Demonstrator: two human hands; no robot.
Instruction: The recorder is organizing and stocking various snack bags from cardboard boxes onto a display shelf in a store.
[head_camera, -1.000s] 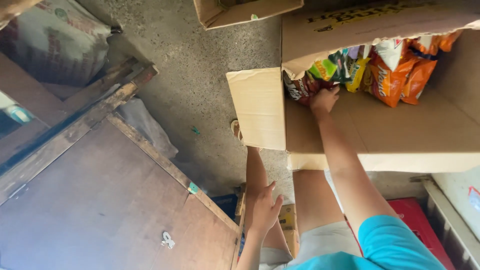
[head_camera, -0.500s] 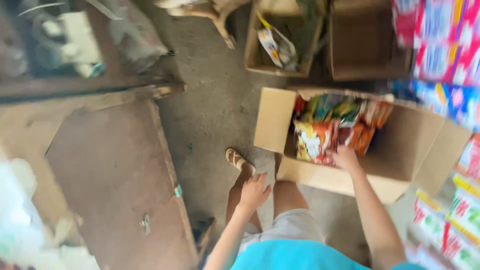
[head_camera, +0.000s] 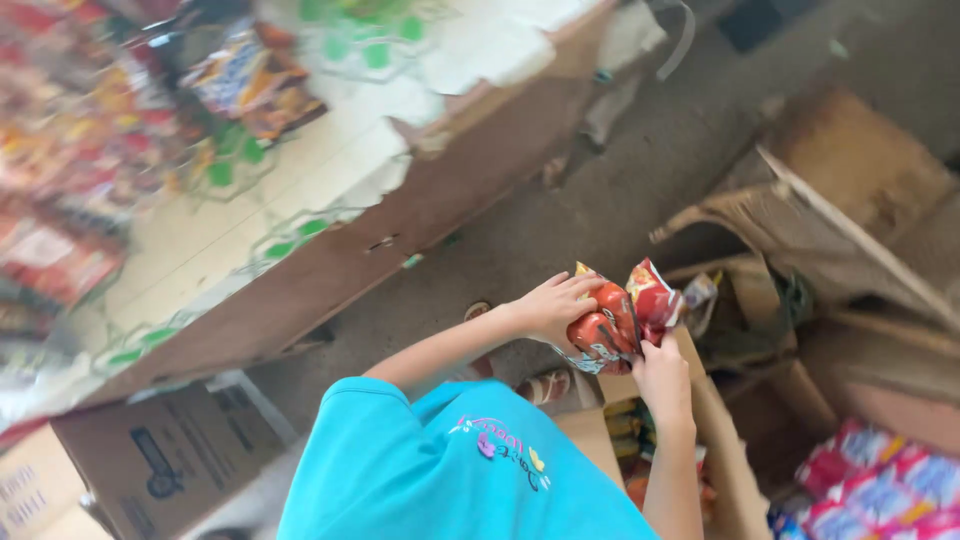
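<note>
Snack packets (head_camera: 618, 318): a small bunch of red and orange foil bags, crinkled, held up in the air between both hands, above the open cardboard box (head_camera: 722, 450) and clear of the floor. Print on them too blurred to tell apart.

Left hand (head_camera: 556, 304): fingers curled over the top and left side of the bunch, grasping the packets; forearm runs down and left to a turquoise sleeve (head_camera: 400, 450).

Right hand (head_camera: 660, 372): comes up from below, fingers closed on the lower right edge of the same bunch, just under the reddest packet. Both hands touch the packets; the two hands sit close together, the bunch between them.

Open cardboard box: directly beneath the hands, flap standing along its right side; more yellow and orange packets (head_camera: 635, 430) lie inside, partly hidden by the right forearm.

Torn brown carton (head_camera: 800, 230): to the right of the hands, flaps bent and ragged, leaning against further cardboard near the right edge of view.

Pink and white wrapped packs (head_camera: 880, 490): stacked at the lower right corner, beside the open box.

Concrete floor (head_camera: 560, 210): grey, bare strip between the cartons and the counter; a sandalled foot (head_camera: 545, 385) shows just below the left wrist.

Wooden counter (head_camera: 330, 270): long, runs diagonally across the upper left, top covered in a pale sheet with green dots, torn at the edge. Blurred bright snack bags (head_camera: 250, 85) lie on its far end.

Printed cardboard box (head_camera: 170, 455): lower left corner, under the counter's near edge.
</note>
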